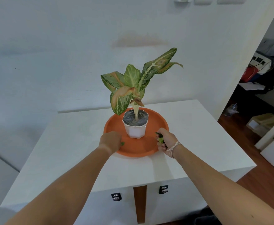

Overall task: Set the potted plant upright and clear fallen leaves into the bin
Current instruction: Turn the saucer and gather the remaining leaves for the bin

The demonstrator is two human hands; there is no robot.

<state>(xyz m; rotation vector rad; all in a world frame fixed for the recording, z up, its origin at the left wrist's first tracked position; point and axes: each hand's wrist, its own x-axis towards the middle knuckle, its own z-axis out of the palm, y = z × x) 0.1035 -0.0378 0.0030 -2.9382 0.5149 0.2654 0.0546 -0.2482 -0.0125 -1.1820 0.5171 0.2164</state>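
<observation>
- Both hands are curled shut on leaf scraps: left hand (pixel 111 140) shows a green sliver, right hand (pixel 164 140) grips fallen leaves (pixel 160 139) — the count probably hidden.
- Potted plant (pixel 135 122) stands upright mid-saucer (pixel 159 120), near the cabinet top's (pixel 198 135) back edge.
- Lifting carelessly could knock it over; no bin in view, so scraps may drop en route.

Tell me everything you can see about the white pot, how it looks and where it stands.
The white pot is small and faceted, of what looks like plastic, with short feet at its base. It stands upright on the orange saucer, a little behind the middle. Clear film seems to cover the dark soil at its top, and the pale stem of the plant rises through it. Neither the left hand nor the right hand touches the pot; both are closed on green leaf pieces.
</observation>
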